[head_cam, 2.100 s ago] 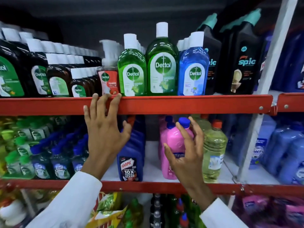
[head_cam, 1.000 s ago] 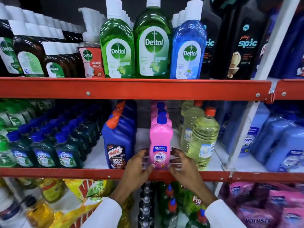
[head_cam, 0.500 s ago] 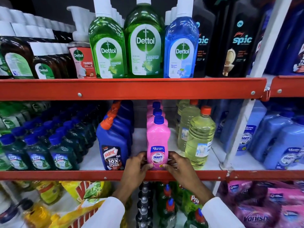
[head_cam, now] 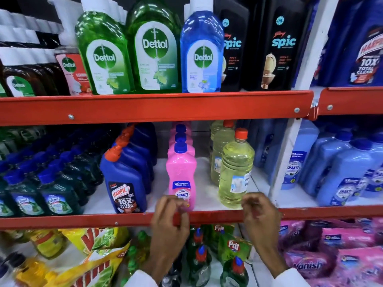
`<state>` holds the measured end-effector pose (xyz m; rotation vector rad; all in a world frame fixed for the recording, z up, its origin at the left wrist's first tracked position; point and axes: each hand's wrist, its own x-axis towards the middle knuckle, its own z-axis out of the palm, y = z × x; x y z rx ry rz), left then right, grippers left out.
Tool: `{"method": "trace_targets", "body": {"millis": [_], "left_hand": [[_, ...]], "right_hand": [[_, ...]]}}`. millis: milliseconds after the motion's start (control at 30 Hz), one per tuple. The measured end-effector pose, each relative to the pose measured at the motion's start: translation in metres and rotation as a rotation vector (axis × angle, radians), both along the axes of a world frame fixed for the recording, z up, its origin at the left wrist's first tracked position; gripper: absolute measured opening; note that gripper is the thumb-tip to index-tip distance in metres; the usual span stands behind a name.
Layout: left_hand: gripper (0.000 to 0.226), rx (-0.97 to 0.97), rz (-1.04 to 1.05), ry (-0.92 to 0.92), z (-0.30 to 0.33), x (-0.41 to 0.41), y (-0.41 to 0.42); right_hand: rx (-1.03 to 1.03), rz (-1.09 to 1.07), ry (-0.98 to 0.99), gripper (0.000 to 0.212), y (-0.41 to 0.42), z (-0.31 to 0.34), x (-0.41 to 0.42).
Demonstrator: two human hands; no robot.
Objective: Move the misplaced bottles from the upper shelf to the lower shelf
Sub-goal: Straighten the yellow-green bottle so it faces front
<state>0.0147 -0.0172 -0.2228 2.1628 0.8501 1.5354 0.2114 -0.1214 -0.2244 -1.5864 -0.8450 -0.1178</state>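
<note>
A pink Shakti bottle (head_cam: 181,172) with a blue cap stands upright at the front of the lower shelf (head_cam: 83,221), heading a row of the same pink bottles. My left hand (head_cam: 170,221) is just below it, curled fingertips touching the bottom of its label but not wrapped around it. My right hand (head_cam: 261,216) is off the bottle, loosely curled and empty in front of a yellow bottle (head_cam: 236,168). On the upper shelf (head_cam: 145,106) stand two green Dettol bottles (head_cam: 103,59) and a blue Dettol bottle (head_cam: 201,54).
A blue Harpic bottle (head_cam: 124,183) stands left of the pink row, with dark green bottles (head_cam: 56,193) further left. Black Spic bottles (head_cam: 284,44) fill the upper right. A white upright post (head_cam: 290,152) divides the bays. Pouches and bottles (head_cam: 234,247) sit below.
Both hands were at the base of the pink bottle. My right hand has since let go and moved right. My left hand has slipped down to its base.
</note>
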Motion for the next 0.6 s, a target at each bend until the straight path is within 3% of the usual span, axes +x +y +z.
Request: {"method": "trace_targets", "body": {"millis": [100,200,267,600], "left_hand": [[0.020,-0.134,-0.178,0.056,0.004,0.042,-0.016],[0.048,-0.247,-0.256,0.138,0.009,0.083,-0.013],[0.062,-0.332,-0.316,0.170,0.009,0.100,-0.004],[0.071,-0.481,-0.240,0.139,0.010,0.122,0.007]], "right_hand": [[-0.103,0.019,0.046,0.048,-0.001,0.005,0.033],[-0.402,0.258,-0.015,0.071,0.004,0.010,0.057],[-0.495,0.392,-0.028,0.072,0.009,0.012,0.066],[-0.430,0.487,-0.141,0.068,0.009,0.004,0.085]]}}
